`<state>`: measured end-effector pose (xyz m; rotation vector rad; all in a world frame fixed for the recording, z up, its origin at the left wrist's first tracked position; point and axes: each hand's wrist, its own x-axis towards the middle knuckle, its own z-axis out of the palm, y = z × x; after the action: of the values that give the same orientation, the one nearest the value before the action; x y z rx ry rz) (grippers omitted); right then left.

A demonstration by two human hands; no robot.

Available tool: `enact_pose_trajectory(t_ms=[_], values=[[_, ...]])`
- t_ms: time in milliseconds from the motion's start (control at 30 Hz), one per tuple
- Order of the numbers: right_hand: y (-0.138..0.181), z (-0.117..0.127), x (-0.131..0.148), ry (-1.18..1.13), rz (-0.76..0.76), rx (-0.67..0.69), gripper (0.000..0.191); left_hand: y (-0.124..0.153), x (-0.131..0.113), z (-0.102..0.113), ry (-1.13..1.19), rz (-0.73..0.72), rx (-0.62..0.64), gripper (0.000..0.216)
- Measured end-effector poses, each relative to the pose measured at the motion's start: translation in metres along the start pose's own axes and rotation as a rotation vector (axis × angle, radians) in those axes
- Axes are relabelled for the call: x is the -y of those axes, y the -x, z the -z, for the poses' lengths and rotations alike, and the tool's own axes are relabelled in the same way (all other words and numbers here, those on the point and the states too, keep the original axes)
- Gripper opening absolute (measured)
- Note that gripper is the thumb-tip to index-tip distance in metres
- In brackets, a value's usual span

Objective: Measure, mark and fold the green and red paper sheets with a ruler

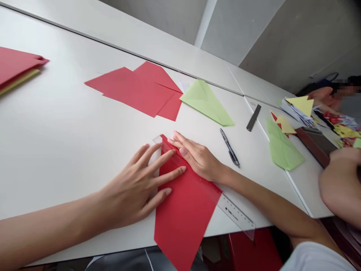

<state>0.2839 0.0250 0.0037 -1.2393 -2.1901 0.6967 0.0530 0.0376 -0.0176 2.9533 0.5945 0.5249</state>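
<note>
A red paper sheet (183, 210) lies at the near edge of the white table (62, 128), its lower corner hanging over the edge. A clear plastic ruler (235, 214) lies across the sheet along its upper right side. My left hand (138, 184) rests flat on the sheet's left part, fingers spread. My right hand (194, 156) lies flat on the ruler and the paper near the sheet's top corner, fingers stretched out together.
Several red sheets (138, 90) and a folded green paper (207, 101) lie further back. A pen (229, 152) and a dark ruler (254, 117) sit to the right. Red sheets (17, 67) lie far left. Another person's arm (340, 184) and coloured paper scraps (284, 146) are at right.
</note>
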Motion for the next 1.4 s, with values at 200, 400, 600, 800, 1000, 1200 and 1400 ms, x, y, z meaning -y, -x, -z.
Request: enact_pose_trajectory(t_ms=[200,400,600,800,1000,1200,1400], values=[[0.048,0.011,0.011,0.216,0.031,-0.047,0.051,-0.006,0.000,0.003,0.059,0.010,0.011,0.051],[0.114,0.011,0.026,0.362,-0.018,-0.109,0.058,-0.008,0.006,0.004,0.002,-0.052,0.039,0.054],[0.172,0.004,0.041,0.420,-0.149,-0.161,0.060,-0.009,0.009,0.001,-0.033,-0.088,0.036,0.059],[0.199,-0.016,0.035,0.484,-0.175,-0.139,0.076,-0.008,0.007,0.001,-0.067,-0.108,-0.007,0.057],[0.201,-0.016,0.036,0.460,-0.125,-0.129,0.068,-0.006,0.003,0.003,-0.088,-0.076,-0.026,0.061],[0.214,-0.007,0.039,-0.070,-0.377,-0.325,0.048,0.005,0.000,0.017,-0.120,-0.085,-0.101,0.063],[0.208,-0.011,0.014,-0.005,-0.477,-0.545,0.045,0.033,-0.018,0.033,-0.088,-0.233,0.156,0.095]])
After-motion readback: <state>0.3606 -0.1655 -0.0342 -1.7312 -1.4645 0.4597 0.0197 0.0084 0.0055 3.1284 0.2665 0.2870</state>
